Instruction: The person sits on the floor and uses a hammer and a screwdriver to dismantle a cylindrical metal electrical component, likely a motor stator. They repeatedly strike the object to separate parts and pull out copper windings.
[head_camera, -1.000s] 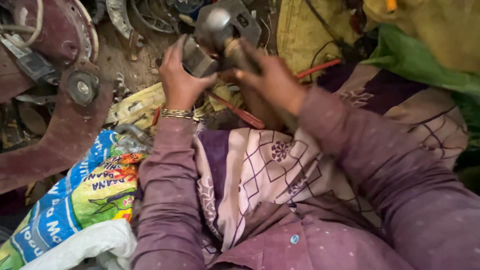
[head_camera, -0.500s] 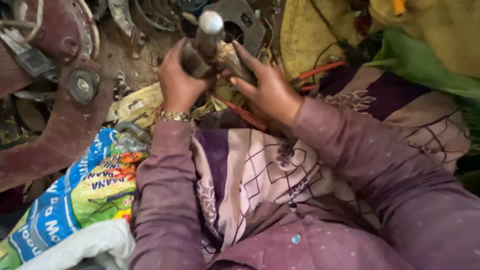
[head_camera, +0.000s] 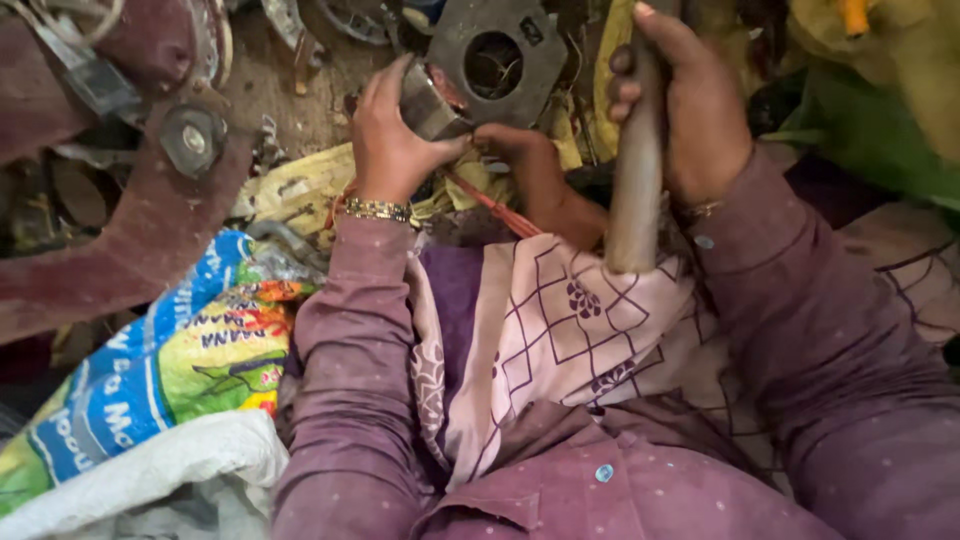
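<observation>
Gripping a wooden handle (head_camera: 634, 180) upright, the right hand (head_camera: 690, 110) is closed tight around it. The left hand (head_camera: 390, 140) wraps a small metal part (head_camera: 428, 103), apparently steadying it beside a square plate (head_camera: 497, 60) among scrap.

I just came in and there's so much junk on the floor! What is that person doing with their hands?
A person sits among scrap metal. Their left hand grips a small grey metal part and presses it down by a foot. Their right hand is wrapped around a worn handle, held upright above the lap; its top end is out of view. A square metal plate with a round hole lies just behind the part, and a colourful printed sack lies beside the left arm.
</observation>
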